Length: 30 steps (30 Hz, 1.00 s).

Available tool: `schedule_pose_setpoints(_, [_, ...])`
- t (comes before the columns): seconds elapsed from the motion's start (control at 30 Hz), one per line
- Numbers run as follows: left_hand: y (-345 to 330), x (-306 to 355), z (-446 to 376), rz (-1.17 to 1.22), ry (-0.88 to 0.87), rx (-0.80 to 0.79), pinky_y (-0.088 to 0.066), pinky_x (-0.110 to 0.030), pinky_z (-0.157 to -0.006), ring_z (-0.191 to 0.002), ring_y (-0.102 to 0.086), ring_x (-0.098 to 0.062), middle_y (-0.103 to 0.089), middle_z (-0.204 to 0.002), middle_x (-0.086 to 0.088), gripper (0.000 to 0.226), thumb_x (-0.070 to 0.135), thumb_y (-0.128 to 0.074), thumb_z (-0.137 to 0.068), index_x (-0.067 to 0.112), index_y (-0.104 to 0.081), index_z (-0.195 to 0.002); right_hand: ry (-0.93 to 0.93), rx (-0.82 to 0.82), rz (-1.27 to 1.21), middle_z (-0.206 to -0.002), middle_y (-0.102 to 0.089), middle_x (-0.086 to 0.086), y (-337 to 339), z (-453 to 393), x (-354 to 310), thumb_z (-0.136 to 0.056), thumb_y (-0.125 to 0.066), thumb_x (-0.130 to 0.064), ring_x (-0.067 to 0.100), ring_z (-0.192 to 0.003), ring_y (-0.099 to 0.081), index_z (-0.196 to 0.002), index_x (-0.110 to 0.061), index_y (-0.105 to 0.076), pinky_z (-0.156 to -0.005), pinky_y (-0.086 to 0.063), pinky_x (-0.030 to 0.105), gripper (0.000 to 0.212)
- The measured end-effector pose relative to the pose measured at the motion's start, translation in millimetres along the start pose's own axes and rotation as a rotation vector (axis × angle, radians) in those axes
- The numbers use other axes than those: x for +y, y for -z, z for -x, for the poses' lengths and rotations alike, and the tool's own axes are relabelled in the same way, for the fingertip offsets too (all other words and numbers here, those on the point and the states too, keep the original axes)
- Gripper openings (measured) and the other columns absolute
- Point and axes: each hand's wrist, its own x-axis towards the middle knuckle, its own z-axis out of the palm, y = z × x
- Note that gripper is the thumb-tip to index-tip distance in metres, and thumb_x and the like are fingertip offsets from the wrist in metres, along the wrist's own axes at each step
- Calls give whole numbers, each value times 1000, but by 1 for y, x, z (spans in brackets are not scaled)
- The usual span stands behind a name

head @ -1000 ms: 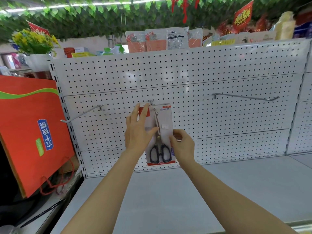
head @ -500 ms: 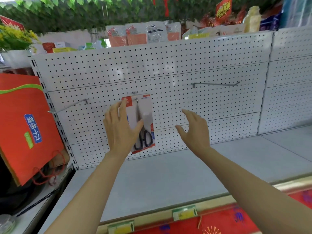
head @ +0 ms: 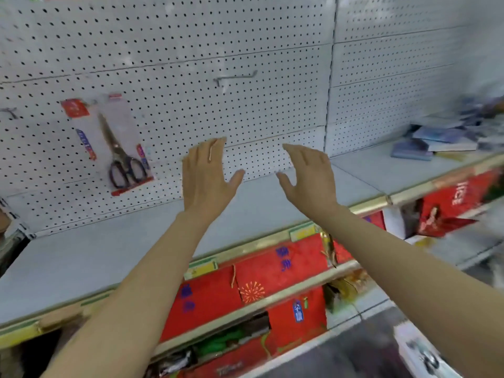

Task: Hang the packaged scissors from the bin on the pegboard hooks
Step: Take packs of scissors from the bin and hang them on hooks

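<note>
— What does the place look like?

— A shop aisle. A white pegboard (head: 191,36) forms the back wall above a pale grey shelf (head: 81,257) with a brass-coloured front edge. Below that edge sit red printed boxes (head: 272,271), and toward the shelf's right end lies a loose heap of blue-grey packets (head: 447,137). The right side of the view is blurred.

— And the packaged scissors?

— The scissors pack (head: 114,143) hangs flat against the pegboard near its left edge, tilted slightly, dark handles down and a red strip along the bottom. An empty hook (head: 237,77) juts from the board higher up and to the right, well apart from the pack. Another hook (head: 9,112) barely shows at the far left edge.

— How are the hands?

— Both are raised over the shelf, bare forearms reaching in from below. The left hand (head: 207,175) is spread, fingers up, thumb out, holding nothing. The right hand (head: 311,173) is likewise spread and empty, its thumb pointing toward the left one. Neither touches the pack or the board; the left hand is the nearer to the pack.
</note>
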Motion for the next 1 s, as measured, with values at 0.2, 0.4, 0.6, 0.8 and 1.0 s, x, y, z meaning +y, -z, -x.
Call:
schedule_pose_setpoints(0.2, [-84,89,31,108,-72,-190,-34,-42,-104,-126,-43,-30,-50,-139,-8,68,45,-67,-84,12,-47,-141,-107,-147,143,-116,-66,12,27,74,95,-79,-66,-25,32,-104,-62,-124,-2,-60,-92,-42,43,51])
schedule_pose_setpoints(0.4, [-173,168,66,216,-253,-382,-40,-44,-97,-117,-50,-33,-55,-131,-9,67,43,-70,-79,12,-52,-135,-294,-263,308,-111,-66,12,54,161,179,-81,-67,-20,32,-101,-62,-121,-2,-60,-90,-43,44,44])
schedule_pose_setpoints(0.6, [-243,243,114,320,-413,-548,-43,-43,-94,-111,-54,-31,-58,-125,-8,64,47,-62,-79,11,-55,-132,-601,-398,503,-109,-67,15,102,270,239,-73,-76,-11,37,-97,-63,-118,-1,-62,-85,-48,46,48])
schedule_pose_setpoints(0.8, [-291,309,165,399,-557,-750,-42,-43,-97,-117,-51,-32,-55,-129,-8,70,39,-75,-74,11,-53,-134,-809,-529,617,-110,-68,17,140,365,275,-73,-77,-8,38,-98,-64,-117,2,-62,-85,-48,48,48])
schedule_pose_setpoints(1.0, [-347,367,229,361,-750,-903,-34,-40,-101,-115,-54,-27,-58,-127,-5,66,35,-80,-72,11,-57,-129,-896,-634,609,-105,-69,14,152,435,312,-69,-78,-6,37,-92,-65,-117,-1,-62,-84,-49,47,51])
